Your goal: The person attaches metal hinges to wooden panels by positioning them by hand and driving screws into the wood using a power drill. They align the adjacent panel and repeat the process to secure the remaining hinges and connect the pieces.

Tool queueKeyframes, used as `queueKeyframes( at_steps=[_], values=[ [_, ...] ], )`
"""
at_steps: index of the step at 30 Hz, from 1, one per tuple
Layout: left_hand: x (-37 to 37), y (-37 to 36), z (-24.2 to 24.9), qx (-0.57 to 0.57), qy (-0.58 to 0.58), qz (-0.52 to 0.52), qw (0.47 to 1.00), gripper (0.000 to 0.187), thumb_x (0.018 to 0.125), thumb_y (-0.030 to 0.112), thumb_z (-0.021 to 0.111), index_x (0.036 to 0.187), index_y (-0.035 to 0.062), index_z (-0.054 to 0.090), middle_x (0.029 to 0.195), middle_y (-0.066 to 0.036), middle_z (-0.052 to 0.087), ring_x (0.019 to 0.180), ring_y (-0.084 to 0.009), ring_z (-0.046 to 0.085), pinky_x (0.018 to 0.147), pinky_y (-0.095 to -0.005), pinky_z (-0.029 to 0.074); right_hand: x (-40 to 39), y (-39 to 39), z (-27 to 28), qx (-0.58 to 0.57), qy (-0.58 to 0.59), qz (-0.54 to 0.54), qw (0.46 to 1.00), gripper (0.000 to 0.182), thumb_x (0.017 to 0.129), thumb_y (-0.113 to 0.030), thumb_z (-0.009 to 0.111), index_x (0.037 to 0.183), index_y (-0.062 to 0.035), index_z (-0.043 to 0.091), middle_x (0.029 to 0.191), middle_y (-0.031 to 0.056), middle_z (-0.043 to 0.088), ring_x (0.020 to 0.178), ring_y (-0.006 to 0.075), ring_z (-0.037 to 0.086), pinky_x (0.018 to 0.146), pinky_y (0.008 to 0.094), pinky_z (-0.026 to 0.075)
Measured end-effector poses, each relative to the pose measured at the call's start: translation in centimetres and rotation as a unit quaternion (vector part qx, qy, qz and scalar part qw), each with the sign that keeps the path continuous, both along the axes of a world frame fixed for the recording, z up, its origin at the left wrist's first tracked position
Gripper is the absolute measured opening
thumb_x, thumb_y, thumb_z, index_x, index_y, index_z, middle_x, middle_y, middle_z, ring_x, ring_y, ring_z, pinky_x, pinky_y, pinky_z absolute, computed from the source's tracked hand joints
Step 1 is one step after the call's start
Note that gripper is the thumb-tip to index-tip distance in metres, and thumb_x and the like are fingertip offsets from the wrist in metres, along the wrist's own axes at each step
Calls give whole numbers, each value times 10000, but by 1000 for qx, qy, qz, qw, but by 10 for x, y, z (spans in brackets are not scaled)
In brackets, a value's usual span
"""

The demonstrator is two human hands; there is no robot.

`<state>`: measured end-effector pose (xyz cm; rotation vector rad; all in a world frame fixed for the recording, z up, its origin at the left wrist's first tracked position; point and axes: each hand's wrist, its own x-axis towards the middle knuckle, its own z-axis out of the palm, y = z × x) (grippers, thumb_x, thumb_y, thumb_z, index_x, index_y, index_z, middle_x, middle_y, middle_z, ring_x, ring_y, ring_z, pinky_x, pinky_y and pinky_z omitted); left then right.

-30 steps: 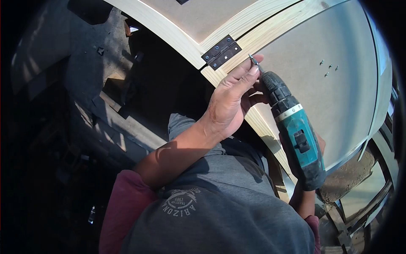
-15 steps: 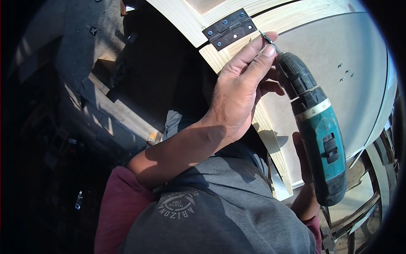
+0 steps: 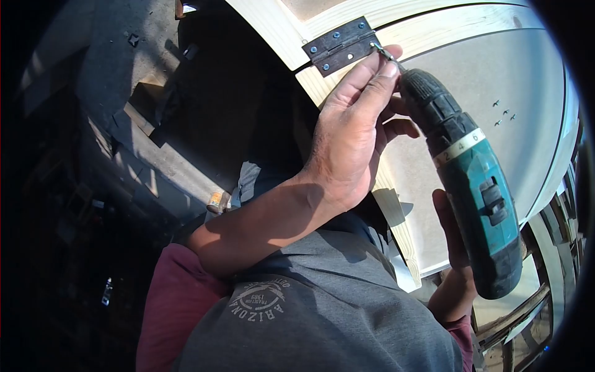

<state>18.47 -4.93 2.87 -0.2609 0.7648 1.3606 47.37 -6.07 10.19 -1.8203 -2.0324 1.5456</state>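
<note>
My right hand [image 3: 456,242], mostly hidden behind the tool, grips a teal and black cordless drill [image 3: 480,180]. The drill points up and left at a dark metal butt hinge [image 3: 334,37]. Between thumb and forefinger, my left hand [image 3: 350,130] pinches a small screw [image 3: 377,48] at the tip of the driver bit. The screw's point is at the hinge's right-hand hole. Several screws sit in other hinge holes, and one lower hole shows bare. The hinge spans two pale wooden frame pieces [image 3: 403,37].
Several loose screws [image 3: 504,113] lie on the grey-beige panel [image 3: 458,80] right of the hinge. Wooden slats [image 3: 533,297] are stacked at lower right. A dark gap lies left of the frame, with shaded ground and wood offcuts [image 3: 139,118] beyond.
The drill has tilted slightly, its rear end swinging right. The screw tip has come from beside the hinge onto its right-hand hole, my left fingers still pinching it.
</note>
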Motion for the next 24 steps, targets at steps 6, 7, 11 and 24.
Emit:
queueKeyframes(
  at_steps=[6,7,11,24],
  values=[
    [-1,1,2,-11,-7,-3,1000,402,1071,295,545,1423,99,534,1018,2,652,884,-118,631,786,-317,518,-22,13,13,0,112,-19,993,609,868,-361,821,1401,-189,582,1364,46,655,1267,199,618,1120,426,445],
    [-2,1,2,-10,-8,-3,1000,408,1072,296,543,1427,97,530,1018,1,651,882,-118,631,786,-316,519,-18,12,13,64,70,32,995,613,867,-337,827,1404,-176,578,1364,58,654,1266,200,619,1128,433,438],
    [-4,3,4,-17,-10,-9,1000,418,1075,296,536,1440,94,521,1017,0,649,875,-118,632,785,-313,521,-4,20,16,42,91,29,995,617,865,-326,830,1403,-162,575,1362,70,655,1266,203,619,1129,448,436],
    [-5,2,1,-4,-25,-2,1000,434,1079,296,524,1446,64,508,1028,-24,659,848,-140,644,769,-314,531,-21,40,49,118,-61,50,990,558,902,-478,744,1323,-130,626,1200,73,716,1147,218,676,1035,394,494]
  ],
)
